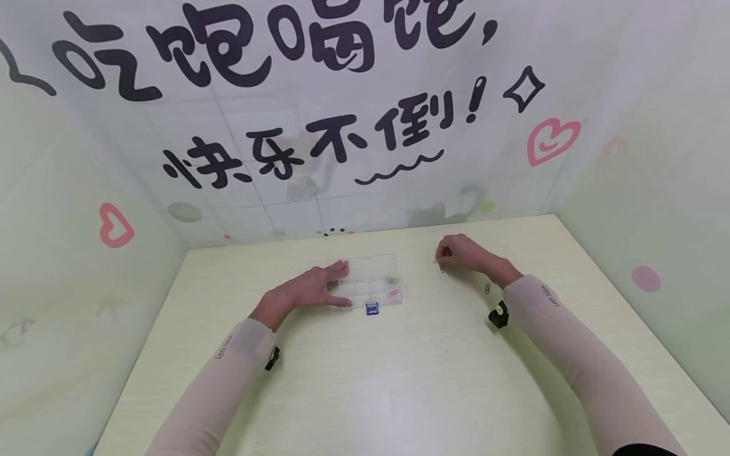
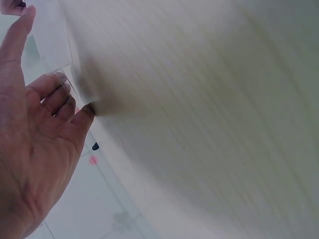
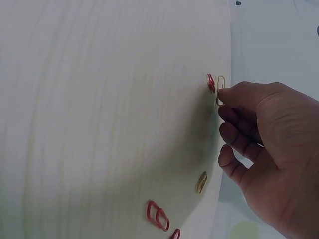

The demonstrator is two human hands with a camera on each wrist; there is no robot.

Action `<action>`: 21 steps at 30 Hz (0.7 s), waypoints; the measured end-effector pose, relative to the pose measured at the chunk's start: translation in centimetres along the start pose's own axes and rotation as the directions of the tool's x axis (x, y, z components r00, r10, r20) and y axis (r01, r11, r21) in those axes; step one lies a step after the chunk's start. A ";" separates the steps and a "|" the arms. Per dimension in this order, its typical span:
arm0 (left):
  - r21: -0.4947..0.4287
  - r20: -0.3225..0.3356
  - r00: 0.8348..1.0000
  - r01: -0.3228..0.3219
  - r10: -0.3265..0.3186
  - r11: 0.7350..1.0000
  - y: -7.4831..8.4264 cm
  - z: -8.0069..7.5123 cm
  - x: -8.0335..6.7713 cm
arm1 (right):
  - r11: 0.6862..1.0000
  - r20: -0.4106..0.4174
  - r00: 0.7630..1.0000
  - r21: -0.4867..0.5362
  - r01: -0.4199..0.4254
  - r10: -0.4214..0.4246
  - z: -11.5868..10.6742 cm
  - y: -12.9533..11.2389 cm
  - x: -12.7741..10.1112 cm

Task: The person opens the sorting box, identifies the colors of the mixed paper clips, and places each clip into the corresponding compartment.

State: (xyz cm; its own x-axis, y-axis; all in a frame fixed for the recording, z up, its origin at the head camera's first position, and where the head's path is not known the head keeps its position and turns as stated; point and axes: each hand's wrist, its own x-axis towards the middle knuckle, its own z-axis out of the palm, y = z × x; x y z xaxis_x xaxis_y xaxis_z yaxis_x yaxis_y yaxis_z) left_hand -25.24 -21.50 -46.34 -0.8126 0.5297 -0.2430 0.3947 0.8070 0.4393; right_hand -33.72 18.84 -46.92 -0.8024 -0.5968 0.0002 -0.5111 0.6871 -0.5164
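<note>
A clear plastic compartment box (image 1: 365,288) with its lid raised lies near the far edge of the table. Inside its right-hand compartments are green paper clips (image 1: 391,280) and pink paper clips (image 1: 393,293). My left hand (image 1: 310,286) rests at the box's left side, thumb and fingers spread along it; the left wrist view shows the palm (image 2: 45,139) and loosely bent fingers. To the right of the box, my right hand (image 1: 461,252) pinches a gold paper clip (image 3: 221,82) by its thumb tip. Just beyond that clip lie red paper clips (image 3: 210,82).
A blue latch (image 1: 372,308) sits on the box's front. Nearer the right wrist, another gold paper clip (image 3: 202,182) and several red paper clips (image 3: 158,215) lie loose on the table (image 1: 365,380). A printed curtain (image 1: 342,209) stands behind the table.
</note>
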 end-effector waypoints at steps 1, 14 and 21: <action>-0.002 -0.001 1.000 0.000 0.000 1.000 0.0 0.0 0.0 | 1.000 -0.006 1.000 -0.003 0.000 0.000 0.0 0.0 0.0; 0.005 -0.008 1.000 -0.011 0.011 1.000 0.1 0.0 0.0 | 1.000 -0.028 1.000 0.006 0.009 -0.009 -0.2 -1.6 -0.5; 0.016 0.001 1.000 -0.001 0.001 1.000 0.2 0.0 0.1 | 0.997 -0.044 0.996 -0.032 0.070 -0.071 0.0 -3.7 -0.6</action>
State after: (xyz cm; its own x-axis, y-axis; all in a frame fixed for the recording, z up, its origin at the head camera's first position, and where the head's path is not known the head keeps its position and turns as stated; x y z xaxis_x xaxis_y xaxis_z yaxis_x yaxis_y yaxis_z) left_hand -25.24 -21.35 -46.24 -0.8118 0.5308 -0.2435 0.4022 0.8104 0.4261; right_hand -31.38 16.63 -45.03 -0.7767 -0.6254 0.0749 -0.5756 0.6565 -0.4875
